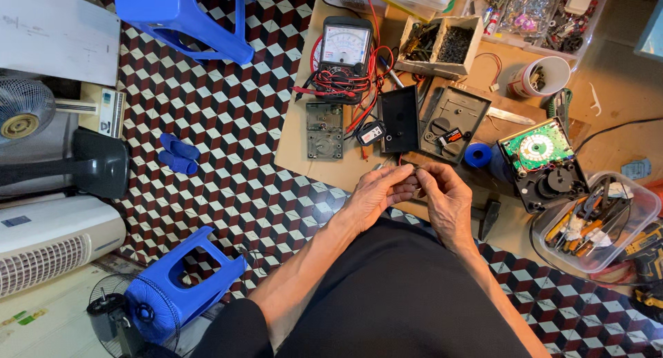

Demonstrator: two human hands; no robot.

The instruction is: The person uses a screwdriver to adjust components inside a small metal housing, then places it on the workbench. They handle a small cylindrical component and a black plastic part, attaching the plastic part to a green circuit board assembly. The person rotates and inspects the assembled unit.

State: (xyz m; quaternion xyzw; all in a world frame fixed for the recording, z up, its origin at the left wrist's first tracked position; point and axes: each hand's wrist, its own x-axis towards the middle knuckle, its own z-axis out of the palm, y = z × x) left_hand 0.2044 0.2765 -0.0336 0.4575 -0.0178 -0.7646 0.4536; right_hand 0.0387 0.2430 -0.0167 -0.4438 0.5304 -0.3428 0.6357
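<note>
My left hand [376, 192] and my right hand [445, 196] meet fingertip to fingertip above the near edge of a low wooden board [304, 158]. Between the fingertips they pinch a small dark part with thin wires [413, 170]; its shape is too small to tell. Just beyond the hands lie a black plastic cover [399, 120] and a grey housing [456, 120]. A dark hammer head [489, 216] lies right of my right hand.
An analogue multimeter [344, 51] with red leads sits at the board's far side. A green circuit board on a black base [542, 161], a clear tub of tools [594, 220], a white cup [542, 76], blue stools [186, 275] and fans stand around.
</note>
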